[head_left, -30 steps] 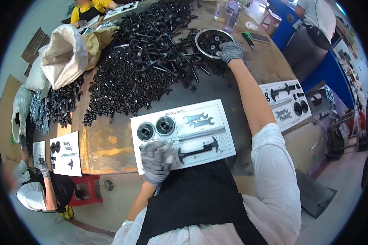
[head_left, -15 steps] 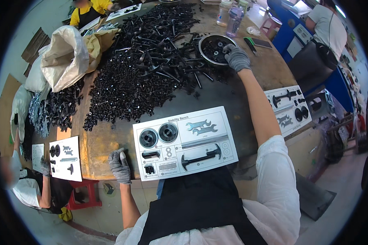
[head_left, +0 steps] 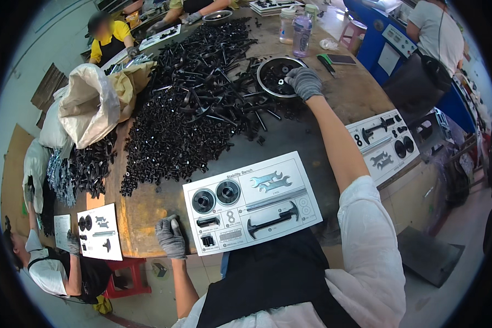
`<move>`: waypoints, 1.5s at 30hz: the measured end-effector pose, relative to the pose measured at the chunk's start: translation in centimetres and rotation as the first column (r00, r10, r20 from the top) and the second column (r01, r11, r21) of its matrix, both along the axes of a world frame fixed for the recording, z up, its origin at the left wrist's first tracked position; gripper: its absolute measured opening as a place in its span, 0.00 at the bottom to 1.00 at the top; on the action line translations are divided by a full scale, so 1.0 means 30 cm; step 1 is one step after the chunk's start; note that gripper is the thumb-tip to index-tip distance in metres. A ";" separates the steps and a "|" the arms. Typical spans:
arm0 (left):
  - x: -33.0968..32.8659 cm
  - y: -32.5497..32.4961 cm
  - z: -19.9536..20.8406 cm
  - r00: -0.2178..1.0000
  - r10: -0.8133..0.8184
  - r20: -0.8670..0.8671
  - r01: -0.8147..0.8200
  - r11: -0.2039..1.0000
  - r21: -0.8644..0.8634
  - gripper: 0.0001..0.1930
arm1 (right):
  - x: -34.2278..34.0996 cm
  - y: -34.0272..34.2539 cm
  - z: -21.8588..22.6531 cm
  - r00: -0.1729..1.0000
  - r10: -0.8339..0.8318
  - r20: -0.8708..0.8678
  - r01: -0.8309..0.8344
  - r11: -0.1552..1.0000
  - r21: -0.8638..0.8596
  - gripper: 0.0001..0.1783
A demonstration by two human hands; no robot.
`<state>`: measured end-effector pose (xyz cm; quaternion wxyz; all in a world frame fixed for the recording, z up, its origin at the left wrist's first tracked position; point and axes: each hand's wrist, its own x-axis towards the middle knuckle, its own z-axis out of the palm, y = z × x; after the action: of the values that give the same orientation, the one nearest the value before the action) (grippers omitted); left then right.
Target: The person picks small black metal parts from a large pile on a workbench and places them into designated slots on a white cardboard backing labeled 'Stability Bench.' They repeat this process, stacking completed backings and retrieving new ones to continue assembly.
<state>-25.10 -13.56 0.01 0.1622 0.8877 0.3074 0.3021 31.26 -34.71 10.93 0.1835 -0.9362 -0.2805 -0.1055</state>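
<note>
My right hand (head_left: 305,83), in a grey striped glove, reaches over the right rim of a round metal bowl (head_left: 260,85) of black washers. Its fingers are bent down among the washers, and whatever lies between the fingertips is hidden. My left hand (head_left: 171,237), gloved alike, rests curled at the table's near edge, its palm side out of sight. Just right of it lies a white layout board (head_left: 268,241). On this board are two black round discs (head_left: 228,192), two open-end wrenches (head_left: 270,180), a metal tube (head_left: 276,199), a black T-shaped part (head_left: 273,220) and small black hardware.
Black bolts (head_left: 167,139) and longer black parts (head_left: 213,71) heap across the table. A second board (head_left: 366,130) lies right, a third (head_left: 99,249) left. White sacks (head_left: 87,106) stand at left. Bottles (head_left: 302,38) stand beyond the bowl. Several people work around the table.
The whole view has shifted, showing more of the table's far side. My right hand stays at the bowl, its fingers shifted slightly among the washers. My left hand still rests by the board.
</note>
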 end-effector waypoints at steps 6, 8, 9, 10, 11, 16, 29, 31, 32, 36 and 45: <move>-0.002 -0.008 0.000 1.000 0.018 -0.011 -0.017 1.000 0.024 0.09 | -0.368 -0.276 0.001 0.878 0.212 -0.429 0.048 0.853 0.520 0.14; -0.007 0.002 -0.016 0.999 0.012 -0.039 -0.013 1.000 -0.015 0.10 | -0.617 -0.417 0.016 0.724 0.275 -0.632 0.057 0.890 0.452 0.13; 0.005 0.003 -0.017 0.999 0.000 -0.045 -0.001 1.000 -0.021 0.10 | -0.712 -0.491 0.002 0.682 0.309 -0.663 -0.022 0.915 0.404 0.14; 0.009 0.003 -0.018 0.998 -0.014 -0.056 0.013 1.000 -0.021 0.10 | -0.787 -0.555 -0.022 0.633 0.341 -0.695 -0.099 0.926 0.364 0.16; 0.003 0.004 -0.027 0.999 -0.014 -0.047 0.014 1.000 -0.012 0.10 | -0.852 -0.568 -0.045 0.679 0.185 -0.711 -0.140 0.983 0.122 0.16; -0.013 0.012 -0.041 0.999 -0.021 -0.035 0.020 0.999 -0.028 0.10 | -0.960 -0.570 -0.171 0.657 0.024 -0.754 0.005 0.999 0.036 0.16; 0.007 0.006 -0.011 1.000 0.002 -0.008 -0.003 0.999 -0.037 0.09 | -0.554 -0.325 -0.102 0.857 0.432 -0.281 0.160 0.294 0.942 0.18; -0.009 0.018 -0.028 1.000 0.001 -0.015 -0.001 1.000 -0.015 0.09 | -0.648 -0.348 -0.170 0.850 0.390 -0.355 0.122 0.510 0.851 0.15; -0.011 0.023 -0.037 1.000 -0.004 -0.022 0.004 1.000 -0.006 0.09 | -0.693 -0.371 -0.202 0.848 0.360 -0.390 0.103 0.609 0.786 0.13; 0.002 0.011 -0.030 0.999 -0.035 -0.007 0.035 0.998 -0.053 0.10 | -0.914 -0.524 -0.213 0.912 0.300 -0.280 -0.079 0.798 0.598 0.11; -0.022 0.026 -0.056 0.999 -0.026 -0.046 0.024 0.999 -0.034 0.12 | -1.062 -0.609 -0.263 0.923 0.197 -0.330 -0.112 0.959 0.259 0.18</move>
<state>-25.77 -12.77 -1.67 0.1736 0.8954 0.3050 0.2740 -0.59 -52.97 3.06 0.3478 -0.8864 -0.3021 0.0462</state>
